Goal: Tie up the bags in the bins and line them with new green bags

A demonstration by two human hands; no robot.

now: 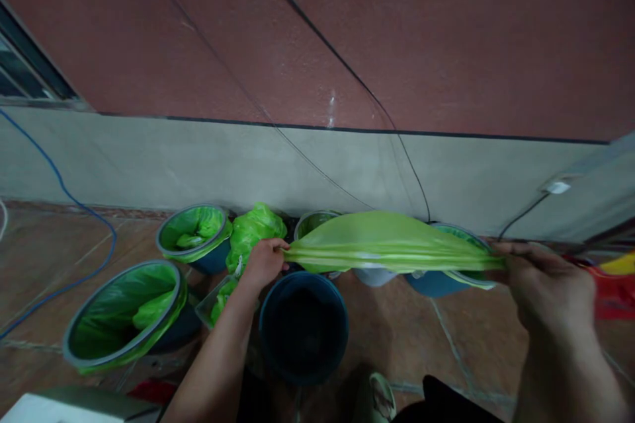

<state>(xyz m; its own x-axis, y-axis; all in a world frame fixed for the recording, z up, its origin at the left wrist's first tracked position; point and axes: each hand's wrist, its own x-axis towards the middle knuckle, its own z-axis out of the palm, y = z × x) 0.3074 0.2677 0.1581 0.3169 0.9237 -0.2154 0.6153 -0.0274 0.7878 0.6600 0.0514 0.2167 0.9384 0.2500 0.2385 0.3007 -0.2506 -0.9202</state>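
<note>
A green plastic bag [381, 244] is stretched wide between my two hands, its lower edge gathered into folds. My left hand [268, 261] pinches one end. The other end is in the closed fingers of my right hand [550, 284]. Just below the bag, nearer to me, stands a dark blue bin [303, 373] with no liner over its rim; its inside is dark. Behind the bag, a blue bin with a green liner [446, 283] is partly hidden, and so is a pale container [374, 277].
Two lined bins, a near one [72, 344] and a far one [163, 238], stand at left. A bunched green bag [255, 231] lies by the wall. A blue cable [106, 264] crosses the floor. Red and yellow things [612, 291] sit at far right.
</note>
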